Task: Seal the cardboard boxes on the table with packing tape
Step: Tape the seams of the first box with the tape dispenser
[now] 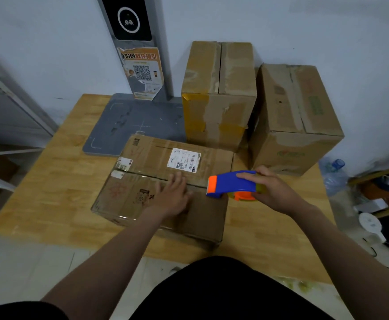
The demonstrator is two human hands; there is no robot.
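A flat cardboard box (142, 167) with a white shipping label lies in the middle of the wooden table (50, 181), its top flaps meeting along a centre seam. My left hand (173, 196) presses flat on the box top beside the seam. My right hand (270, 189) grips a blue and orange tape dispenser (231, 182), whose orange nose sits at the right end of the seam. Two taller cardboard boxes stand behind: one (218, 93) at the back centre with yellow tape patches, another (295, 118) at the back right.
A grey platform scale (128, 121) with an upright post and screen stands at the back left of the table against the wall. A water bottle (334, 174) and clutter lie on the floor to the right. Shelving stands at the far left.
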